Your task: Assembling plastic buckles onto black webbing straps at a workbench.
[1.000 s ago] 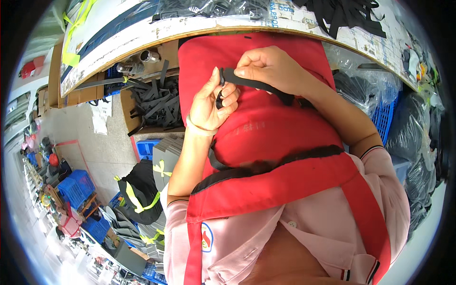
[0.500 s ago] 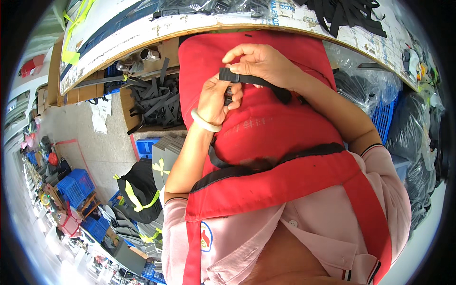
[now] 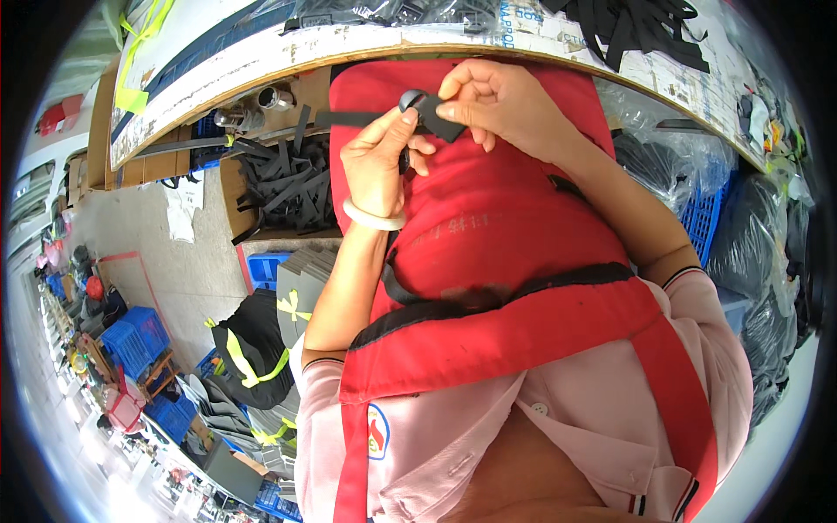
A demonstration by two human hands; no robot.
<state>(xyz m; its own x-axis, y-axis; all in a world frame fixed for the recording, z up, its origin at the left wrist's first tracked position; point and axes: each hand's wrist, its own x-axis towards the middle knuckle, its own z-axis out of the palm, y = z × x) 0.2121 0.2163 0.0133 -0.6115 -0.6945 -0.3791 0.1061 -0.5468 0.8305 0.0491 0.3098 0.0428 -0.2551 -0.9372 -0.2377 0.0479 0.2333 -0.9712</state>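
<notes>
My left hand (image 3: 377, 164), with a pale bangle at its wrist, pinches a small black plastic buckle (image 3: 411, 99) between thumb and fingers. A black webbing strap (image 3: 443, 125) runs through or against the buckle; my fingers partly hide where they meet. My right hand (image 3: 506, 109) is closed on the strap's short folded end at the right, thumb against fingertips. The strap's other stretch sticks out to the left behind my left hand. Another dark piece shows below, inside my left fingers, too covered to name. Both hands are above the red apron (image 3: 471, 192) over my lap.
The worn white table (image 3: 366, 48) curves across ahead, bearing a pile of black straps (image 3: 636, 30) and plastic bags. Under it at left, a cardboard box (image 3: 228, 200) holds many dark strips. Clear plastic bags (image 3: 758, 253) and a blue crate (image 3: 704, 218) stand at right.
The strap trailed right under my right hand; now its long stretch points left and a short end is in my right fingers. The buckle is turned and raised slightly.
</notes>
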